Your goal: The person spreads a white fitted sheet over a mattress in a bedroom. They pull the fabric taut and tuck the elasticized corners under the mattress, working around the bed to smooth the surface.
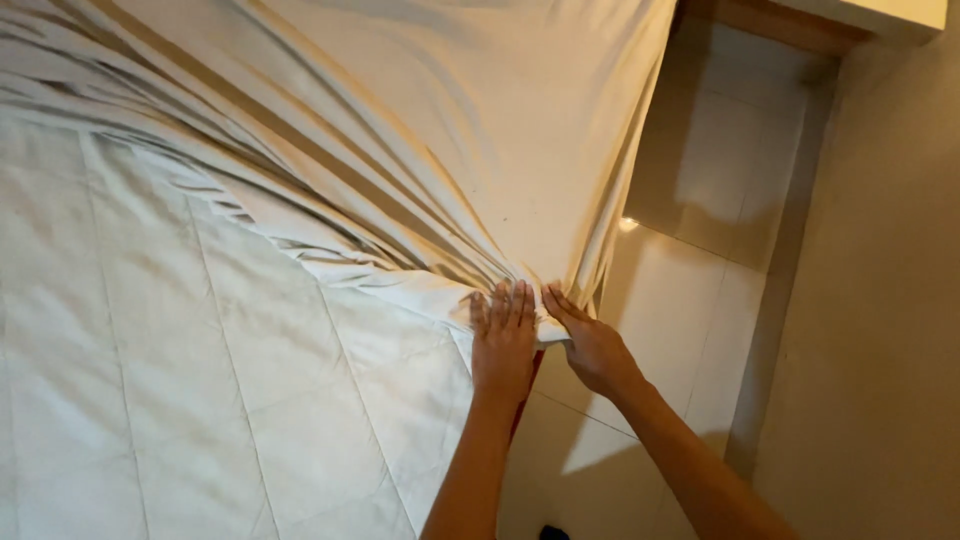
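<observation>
I see two hands at the mattress corner, side by side and nearly touching. My left hand [504, 335] lies flat, fingers straight and together, palm pressed down on the gathered edge of the sheet [400, 150] right at the corner; it is fully spread and grips nothing. My right hand [590, 345] sits just beside it, off the mattress edge, fingers curled with the tips pinching the sheet's bunched hem where it turns over the corner. How tightly it holds, I cannot tell.

The sheet is one smooth, cream-coloured cloth. It fans away from the corner in many long, taut creases that all converge under my hands, and it covers the far part of the mattress, hanging down past the corner on the right-hand side.

The mattress [180, 400] shows bare on the near side of the corner: white, quilted fabric with stitched lines forming large squares, slightly puckered.

Beyond the corner, beside my right hand, lies a floor [690, 300] of pale, glossy tiles with thin grout lines and one small bright glint. Further from the corner stands a plain beige wall [880, 300], and a wooden ledge [790, 22] runs along the top.
</observation>
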